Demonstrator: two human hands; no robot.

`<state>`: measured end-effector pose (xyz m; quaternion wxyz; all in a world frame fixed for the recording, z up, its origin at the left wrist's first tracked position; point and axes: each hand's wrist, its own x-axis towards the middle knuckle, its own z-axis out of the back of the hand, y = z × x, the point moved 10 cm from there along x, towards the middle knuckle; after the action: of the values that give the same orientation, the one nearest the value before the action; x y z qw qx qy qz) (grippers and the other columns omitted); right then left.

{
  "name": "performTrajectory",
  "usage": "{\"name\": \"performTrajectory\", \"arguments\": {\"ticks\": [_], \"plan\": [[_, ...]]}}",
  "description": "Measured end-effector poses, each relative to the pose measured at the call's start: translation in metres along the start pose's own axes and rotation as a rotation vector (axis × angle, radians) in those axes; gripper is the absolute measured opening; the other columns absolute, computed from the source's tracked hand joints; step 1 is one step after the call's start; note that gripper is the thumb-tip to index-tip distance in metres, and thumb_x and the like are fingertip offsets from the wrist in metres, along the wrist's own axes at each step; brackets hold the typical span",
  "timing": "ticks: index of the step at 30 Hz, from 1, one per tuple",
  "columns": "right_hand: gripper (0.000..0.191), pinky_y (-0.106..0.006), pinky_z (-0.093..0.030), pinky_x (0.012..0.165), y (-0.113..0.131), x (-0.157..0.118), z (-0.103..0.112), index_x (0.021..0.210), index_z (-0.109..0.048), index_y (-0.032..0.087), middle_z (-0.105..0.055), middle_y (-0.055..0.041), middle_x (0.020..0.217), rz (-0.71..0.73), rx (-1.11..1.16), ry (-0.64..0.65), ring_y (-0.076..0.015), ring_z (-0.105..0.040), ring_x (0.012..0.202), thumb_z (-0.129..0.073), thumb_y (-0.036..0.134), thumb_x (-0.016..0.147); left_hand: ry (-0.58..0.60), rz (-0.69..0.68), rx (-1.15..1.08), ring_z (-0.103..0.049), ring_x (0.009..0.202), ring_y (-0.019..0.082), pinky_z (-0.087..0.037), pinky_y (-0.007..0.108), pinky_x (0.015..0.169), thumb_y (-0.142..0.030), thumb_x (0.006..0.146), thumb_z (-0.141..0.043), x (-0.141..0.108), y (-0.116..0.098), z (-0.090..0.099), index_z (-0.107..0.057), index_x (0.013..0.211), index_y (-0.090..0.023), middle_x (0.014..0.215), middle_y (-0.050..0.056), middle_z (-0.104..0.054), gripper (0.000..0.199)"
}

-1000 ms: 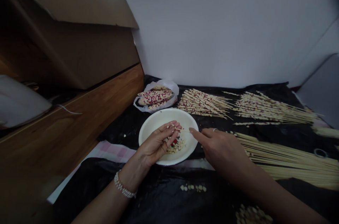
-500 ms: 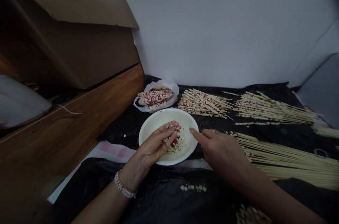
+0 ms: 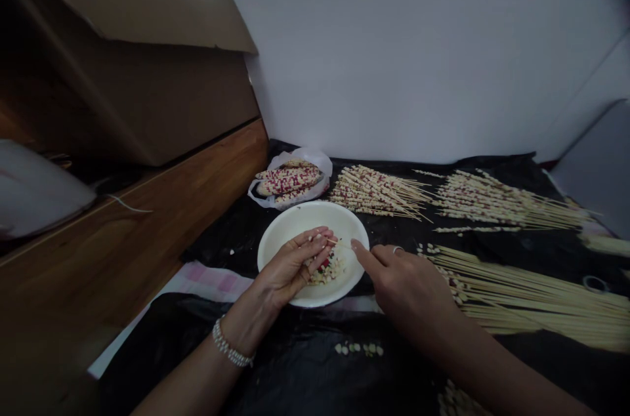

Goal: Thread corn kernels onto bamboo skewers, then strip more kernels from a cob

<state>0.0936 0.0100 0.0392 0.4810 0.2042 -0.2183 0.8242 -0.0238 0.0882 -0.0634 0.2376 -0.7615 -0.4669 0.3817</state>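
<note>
Over a white bowl (image 3: 355,278), my left hand (image 3: 293,265) is cupped with its fingers drawn together around a few corn kernels (image 3: 319,237). My right hand (image 3: 406,275) pinches a thin wooden skewer (image 3: 342,244), whose tip points left and reaches the fingertips of my left hand. Whether a kernel sits on that tip is too small to tell. Loose pale and dark red kernels (image 3: 331,270) lie in the bowl, partly hidden by my left hand.
Behind the bowl, a plastic bag holds speckled corn cobs (image 3: 290,181). Kernel-threaded skewers lie in two piles, one nearer (image 3: 377,191) and one farther right (image 3: 485,201). Bare skewers (image 3: 536,291) spread at right. A short row of kernels (image 3: 358,350) sits in front on black plastic.
My right hand has shifted slightly left with the skewer, closer to my left hand. My left hand stays nearly in place, its fingers moving only a little.
</note>
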Motion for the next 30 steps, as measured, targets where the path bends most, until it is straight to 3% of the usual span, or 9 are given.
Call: {"name": "performTrajectory", "arguments": {"ticks": [9,16,22,30], "plan": [[0.042,-0.029,-0.040,0.054,0.019,0.000,0.009,0.111,-0.065,0.003,-0.063,-0.0066,0.068,0.086,-0.121,-0.058,-0.0169,-0.058,0.060,-0.049,0.001,0.072,-0.011,0.031,0.014,-0.070,0.079,0.012,-0.057,0.016,0.074,0.005,0.074,-0.063,-0.001,0.003,-0.002,-0.068,0.092,-0.008,0.089,0.008,-0.071,0.022],[0.040,-0.029,-0.043,0.053,0.019,-0.001,0.008,0.111,-0.064,0.002,-0.063,-0.0071,0.070,0.089,-0.089,-0.079,-0.0173,-0.059,0.060,-0.049,0.000,0.074,-0.037,0.073,-0.020,-0.069,0.077,0.011,-0.056,0.017,0.076,0.006,0.074,-0.062,-0.005,0.004,-0.003,-0.068,0.090,-0.008,0.087,0.007,-0.071,0.022],[0.034,-0.029,-0.044,0.051,0.022,-0.003,0.007,0.106,-0.065,0.000,-0.062,-0.0073,0.069,0.096,-0.107,-0.103,-0.0177,-0.059,0.060,-0.048,0.001,0.077,-0.072,0.135,-0.067,-0.070,0.078,0.013,-0.057,0.019,0.075,0.006,0.074,-0.061,-0.008,0.008,-0.001,-0.067,0.093,-0.008,0.087,0.008,-0.071,0.024],[0.031,-0.028,-0.041,0.051,0.027,-0.004,0.008,0.102,-0.066,0.001,-0.061,-0.0062,0.067,0.090,-0.157,-0.137,-0.0162,-0.058,0.058,-0.046,0.000,0.078,-0.030,0.136,-0.061,-0.069,0.081,0.012,-0.056,0.020,0.080,0.005,0.073,-0.063,-0.005,0.011,-0.001,-0.068,0.091,-0.009,0.088,0.007,-0.072,0.023]]}}
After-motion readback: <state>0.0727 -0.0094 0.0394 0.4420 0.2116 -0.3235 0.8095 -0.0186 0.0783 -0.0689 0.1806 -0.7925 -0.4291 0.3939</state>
